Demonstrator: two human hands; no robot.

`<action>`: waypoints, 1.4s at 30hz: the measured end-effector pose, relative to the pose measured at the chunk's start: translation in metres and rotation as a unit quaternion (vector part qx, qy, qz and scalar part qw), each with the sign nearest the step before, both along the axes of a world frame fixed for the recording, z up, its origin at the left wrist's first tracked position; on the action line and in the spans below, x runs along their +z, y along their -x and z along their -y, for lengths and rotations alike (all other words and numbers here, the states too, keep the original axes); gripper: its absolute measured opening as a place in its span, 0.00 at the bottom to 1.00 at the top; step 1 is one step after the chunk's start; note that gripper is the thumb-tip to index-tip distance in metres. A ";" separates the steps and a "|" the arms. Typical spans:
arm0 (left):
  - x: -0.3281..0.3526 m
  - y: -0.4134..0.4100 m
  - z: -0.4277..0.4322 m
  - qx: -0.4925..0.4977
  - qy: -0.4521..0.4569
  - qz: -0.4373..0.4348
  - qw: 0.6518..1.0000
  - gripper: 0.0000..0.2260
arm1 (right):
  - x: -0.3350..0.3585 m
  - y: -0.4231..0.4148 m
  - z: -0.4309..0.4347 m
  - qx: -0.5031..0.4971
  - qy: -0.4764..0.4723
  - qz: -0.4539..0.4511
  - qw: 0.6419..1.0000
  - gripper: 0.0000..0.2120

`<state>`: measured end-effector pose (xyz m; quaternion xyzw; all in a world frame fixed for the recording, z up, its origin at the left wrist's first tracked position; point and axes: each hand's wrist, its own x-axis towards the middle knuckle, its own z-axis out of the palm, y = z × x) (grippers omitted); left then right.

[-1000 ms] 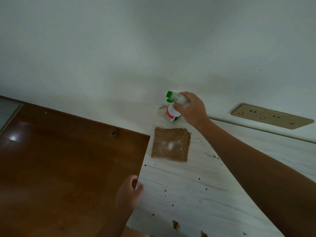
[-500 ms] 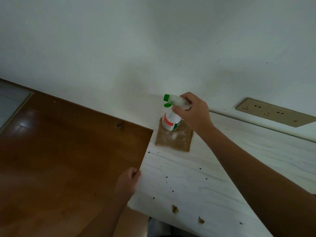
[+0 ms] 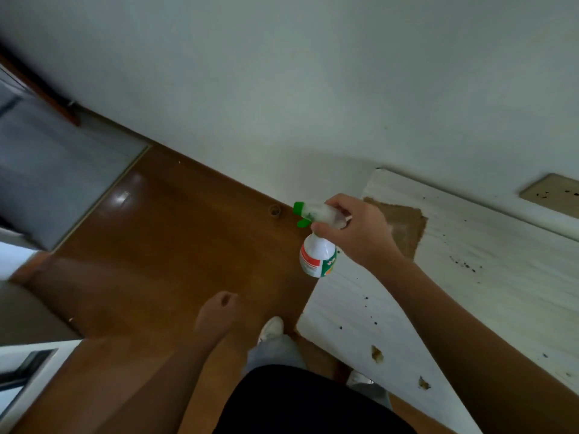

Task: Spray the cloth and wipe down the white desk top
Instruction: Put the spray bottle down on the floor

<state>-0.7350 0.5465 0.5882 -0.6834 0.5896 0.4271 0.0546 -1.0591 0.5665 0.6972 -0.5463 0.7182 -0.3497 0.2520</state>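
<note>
We log the bottle [image 3: 317, 256] in the right hand [image 3: 360, 233]: white body, green nozzle and trigger left of the grip, red-and-green label below it. Cloth [image 3: 405, 230], just behind the grip: brown, with a paler patch. Desk [image 3: 470, 277], right of the grip: white, faint grey grain streaks, black specks, two tan blotches. Floor [image 3: 156, 245], left of the grip: glossy brown. Wall [image 3: 282, 89]: off-white. Socket plate [image 3: 551, 191]: beige, dark holes.

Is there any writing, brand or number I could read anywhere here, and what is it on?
Label on the spray bottle, red and green print: too blurred to read.
Beige wall socket plate: no writing shows.
Nothing else bears text, so there is none to quote.
</note>
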 end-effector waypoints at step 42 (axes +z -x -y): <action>-0.449 -0.132 0.322 -0.081 -0.199 0.046 0.976 0.14 | -0.658 -0.143 0.239 -0.216 -0.286 -0.011 0.933 0.14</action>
